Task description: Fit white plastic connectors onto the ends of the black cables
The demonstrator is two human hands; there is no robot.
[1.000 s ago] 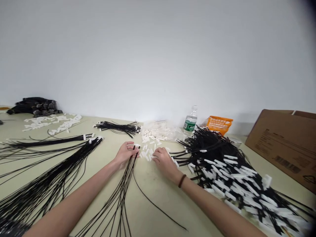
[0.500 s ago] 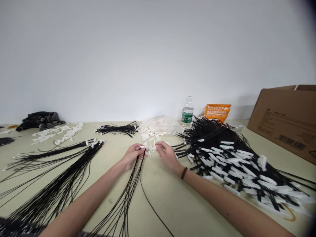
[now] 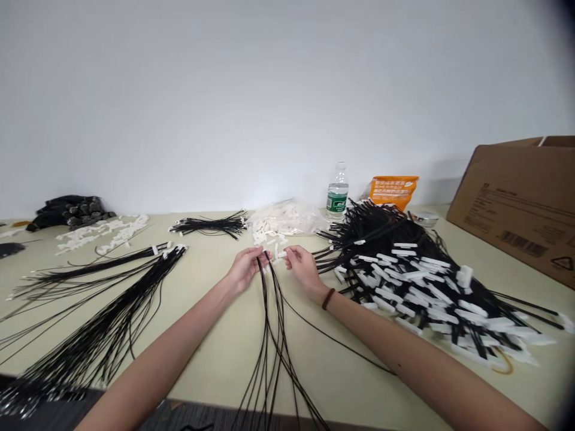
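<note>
My left hand [image 3: 246, 267] is closed around the top ends of a bunch of thin black cables [image 3: 268, 323], which hang down over the table's front edge. One cable strays off to the right, under my right forearm. Opposite it, my right hand [image 3: 303, 269] pinches a small white plastic piece [image 3: 282, 254] between thumb and fingertip, a short gap from the cable ends. More loose white pieces [image 3: 270, 241] lie just beyond both hands, spilling from a clear plastic bag [image 3: 291, 216]. Whatever sits on the cable ends is partly hidden by my left fingers.
Left on the table [image 3: 202, 335] are bundles of black cables [image 3: 121, 317] and white strips [image 3: 123, 234]. Behind lies another cable bundle [image 3: 209, 224]. To the right are a heap of white-ended black cables [image 3: 422, 281], a water bottle [image 3: 338, 194], an orange packet [image 3: 393, 190] and a cardboard box [image 3: 516, 203].
The cables held in my left hand have swung to the right, and the stray one now reaches under my right forearm. The whole view has shifted slightly. Both hands stay close together.
</note>
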